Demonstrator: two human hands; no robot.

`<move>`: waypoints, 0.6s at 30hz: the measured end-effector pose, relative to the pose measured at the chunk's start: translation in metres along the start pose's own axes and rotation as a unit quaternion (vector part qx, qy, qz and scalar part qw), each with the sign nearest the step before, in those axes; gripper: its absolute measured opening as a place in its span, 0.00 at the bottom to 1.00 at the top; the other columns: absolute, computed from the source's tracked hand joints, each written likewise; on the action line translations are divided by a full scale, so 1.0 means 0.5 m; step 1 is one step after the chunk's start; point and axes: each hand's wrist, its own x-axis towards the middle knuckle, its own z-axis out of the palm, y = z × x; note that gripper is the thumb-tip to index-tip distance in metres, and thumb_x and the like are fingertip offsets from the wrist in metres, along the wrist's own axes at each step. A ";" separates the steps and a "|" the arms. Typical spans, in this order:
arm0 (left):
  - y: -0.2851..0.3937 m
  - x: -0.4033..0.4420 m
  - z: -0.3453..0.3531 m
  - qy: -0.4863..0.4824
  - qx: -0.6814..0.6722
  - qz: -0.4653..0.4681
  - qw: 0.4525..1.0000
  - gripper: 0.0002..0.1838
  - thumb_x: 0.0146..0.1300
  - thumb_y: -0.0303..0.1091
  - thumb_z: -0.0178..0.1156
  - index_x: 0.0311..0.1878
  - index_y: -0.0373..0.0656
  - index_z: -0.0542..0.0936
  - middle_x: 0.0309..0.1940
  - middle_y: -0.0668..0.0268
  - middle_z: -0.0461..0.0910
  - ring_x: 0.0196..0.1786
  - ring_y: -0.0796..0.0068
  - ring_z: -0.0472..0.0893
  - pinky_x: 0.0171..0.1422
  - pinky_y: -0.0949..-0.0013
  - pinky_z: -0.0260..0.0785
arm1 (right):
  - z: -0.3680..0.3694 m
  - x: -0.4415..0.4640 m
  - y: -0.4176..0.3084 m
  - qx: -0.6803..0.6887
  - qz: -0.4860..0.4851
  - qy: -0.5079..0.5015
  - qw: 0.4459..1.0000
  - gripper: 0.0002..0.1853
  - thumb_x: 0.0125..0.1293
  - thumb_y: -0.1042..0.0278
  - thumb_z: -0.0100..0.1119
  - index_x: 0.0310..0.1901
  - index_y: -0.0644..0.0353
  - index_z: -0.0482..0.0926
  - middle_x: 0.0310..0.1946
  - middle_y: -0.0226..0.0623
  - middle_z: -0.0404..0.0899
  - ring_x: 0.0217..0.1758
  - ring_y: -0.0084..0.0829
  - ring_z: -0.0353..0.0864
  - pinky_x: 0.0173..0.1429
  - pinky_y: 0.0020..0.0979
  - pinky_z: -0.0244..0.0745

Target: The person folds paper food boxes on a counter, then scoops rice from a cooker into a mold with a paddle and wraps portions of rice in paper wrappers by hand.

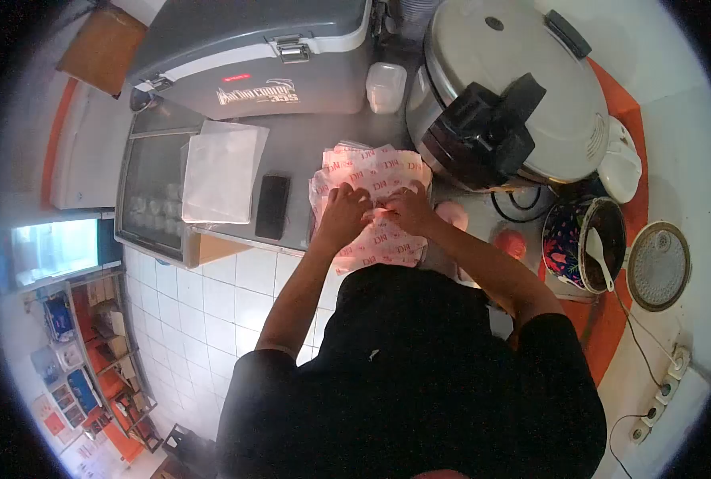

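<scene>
A stack of pink-white wrapping paper [377, 248] printed with red lettering lies on the metal counter in front of me. My left hand [344, 214] is on its left part, with fingers bent and closed on the paper. From the right, my right hand [410, 210] meets it, fingertips pinched on the paper near the middle. A small pinkish-orange strip shows between the two hands; whether it is a paper fold or something else I cannot tell. A dark phone [272, 207] lies left of the paper.
Clear plastic sheets [221, 173] lie beside the phone. Behind stand a grey cooler box [252, 76], a white tub [386, 88] and a large rice cooker [523, 88]. At right are a patterned pot [561, 239] with a white rice paddle [597, 254] and a round lid [659, 266].
</scene>
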 end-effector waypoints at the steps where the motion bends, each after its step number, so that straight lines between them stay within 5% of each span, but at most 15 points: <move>1: -0.027 0.010 0.030 -0.105 0.016 0.012 0.994 0.14 0.54 0.41 0.68 0.42 0.46 0.83 0.39 0.66 0.81 0.51 0.65 0.76 0.58 0.57 0.64 | 0.057 0.028 0.053 0.020 0.001 0.003 1.000 0.15 0.66 0.52 0.57 0.49 0.46 0.85 0.49 0.31 0.83 0.59 0.35 0.76 0.70 0.55 0.46; 6: -0.049 0.009 0.025 -0.064 -0.084 -0.006 0.994 0.08 0.56 0.39 0.66 0.35 0.46 0.85 0.32 0.62 0.83 0.43 0.61 0.80 0.49 0.58 0.71 | 0.089 0.040 0.109 0.235 0.023 0.075 0.969 0.13 0.61 0.58 0.64 0.44 0.55 0.86 0.42 0.40 0.84 0.52 0.39 0.80 0.61 0.42 0.68; 8: -0.063 -0.001 0.057 -0.052 -0.219 -0.108 0.968 0.08 0.57 0.38 0.66 0.36 0.45 0.85 0.31 0.59 0.84 0.42 0.58 0.80 0.50 0.57 0.72 | 0.103 0.037 0.129 0.252 0.094 0.100 0.958 0.13 0.55 0.64 0.67 0.42 0.59 0.85 0.43 0.42 0.84 0.52 0.42 0.80 0.55 0.40 0.73; 12: -0.085 -0.019 0.082 0.014 -0.228 -0.103 0.968 0.10 0.57 0.38 0.66 0.38 0.45 0.85 0.35 0.58 0.84 0.39 0.56 0.81 0.50 0.57 0.73 | 0.034 0.021 0.056 0.141 0.064 0.154 0.976 0.11 0.54 0.69 0.66 0.39 0.61 0.84 0.44 0.43 0.84 0.52 0.44 0.79 0.57 0.43 0.72; 14: -0.075 -0.022 0.078 0.212 -0.079 -0.034 0.974 0.09 0.60 0.37 0.64 0.39 0.43 0.85 0.37 0.56 0.85 0.38 0.53 0.83 0.46 0.55 0.74 | 0.154 0.052 0.135 0.080 0.006 0.297 0.951 0.09 0.56 0.71 0.63 0.40 0.61 0.83 0.44 0.43 0.83 0.52 0.45 0.79 0.57 0.43 0.71; 18: -0.052 -0.034 0.079 0.087 -0.237 -0.196 0.948 0.08 0.62 0.34 0.61 0.41 0.42 0.82 0.36 0.56 0.84 0.40 0.53 0.83 0.45 0.53 0.74 | 0.190 0.052 0.108 0.049 0.075 0.288 0.954 0.09 0.59 0.73 0.58 0.41 0.60 0.81 0.42 0.44 0.82 0.51 0.46 0.78 0.55 0.44 0.70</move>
